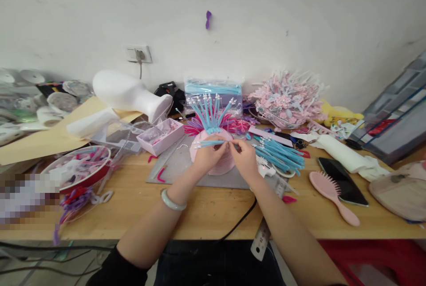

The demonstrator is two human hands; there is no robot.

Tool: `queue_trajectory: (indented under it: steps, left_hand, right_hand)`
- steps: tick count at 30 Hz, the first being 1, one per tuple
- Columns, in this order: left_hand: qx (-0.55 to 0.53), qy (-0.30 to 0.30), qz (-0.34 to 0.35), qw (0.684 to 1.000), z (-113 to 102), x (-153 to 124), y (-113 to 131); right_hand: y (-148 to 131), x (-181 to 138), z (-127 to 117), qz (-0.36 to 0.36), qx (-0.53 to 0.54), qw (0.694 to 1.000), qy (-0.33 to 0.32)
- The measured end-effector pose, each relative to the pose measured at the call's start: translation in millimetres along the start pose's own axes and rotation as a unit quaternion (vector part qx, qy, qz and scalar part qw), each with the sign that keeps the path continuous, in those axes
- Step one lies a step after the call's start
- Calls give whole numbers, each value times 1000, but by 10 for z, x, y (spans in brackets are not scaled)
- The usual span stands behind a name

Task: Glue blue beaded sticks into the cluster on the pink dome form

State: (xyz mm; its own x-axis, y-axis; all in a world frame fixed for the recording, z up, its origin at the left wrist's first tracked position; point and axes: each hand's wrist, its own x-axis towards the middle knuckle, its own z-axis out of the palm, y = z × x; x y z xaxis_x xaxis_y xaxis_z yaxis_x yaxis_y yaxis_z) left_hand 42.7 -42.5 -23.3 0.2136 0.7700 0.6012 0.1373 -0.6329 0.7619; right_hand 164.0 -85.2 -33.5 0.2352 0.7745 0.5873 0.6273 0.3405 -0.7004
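Observation:
Both my hands meet over a pink ribbed dome (221, 167) on the grey mat. My left hand (210, 156) is closed on light blue pipe cleaners (209, 143), whose beaded ends stick out to the left. My right hand (244, 157) pinches at the other end of them, fingertips touching the left ones. Behind my fingers, a fan of blue pipe cleaners (209, 115) tipped with white beads stands upright above the dome, with magenta pipe cleaners (195, 125) around it. To the right lies a pile of loose blue beaded pipe cleaners (281, 155).
A glue gun (266, 169) and a steel ruler (260, 241) lie right of the mat (206, 182). Farther right are a pink hairbrush (328, 188) and a phone (344, 182). A lilac box (159, 139), a foam head (123, 88) and a red-rimmed bowl (106, 162) stand left.

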Motion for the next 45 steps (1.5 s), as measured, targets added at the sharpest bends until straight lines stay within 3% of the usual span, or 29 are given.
queue_trajectory:
  steps: [9, 19, 24, 32, 39, 42, 45]
  left_hand:
    - [166, -24, 121, 978, 35, -69, -41]
    - [207, -55, 150, 965, 13, -97, -65]
    - [184, -87, 89, 975, -2, -81, -26]
    - [36, -8, -35, 999, -41, 16, 44]
    - [125, 49, -25, 991, -244, 125, 22]
    - [194, 78, -66, 976, -467, 241, -52]
    - [240, 53, -108, 963, -621, 324, -133]
  right_hand:
    - [1, -58, 49, 22, -38, 998, 42]
    - [38, -73, 68, 15, -45, 998, 52]
    - [39, -59, 68, 30, -31, 998, 45]
    - [-78, -28, 40, 130, 143, 981, -8]
    - [-103, -39, 52, 145, 161, 976, -22]
    - [-83, -34, 50, 141, 143, 979, -22]
    - [-64, -45, 60, 112, 91, 989, -40]
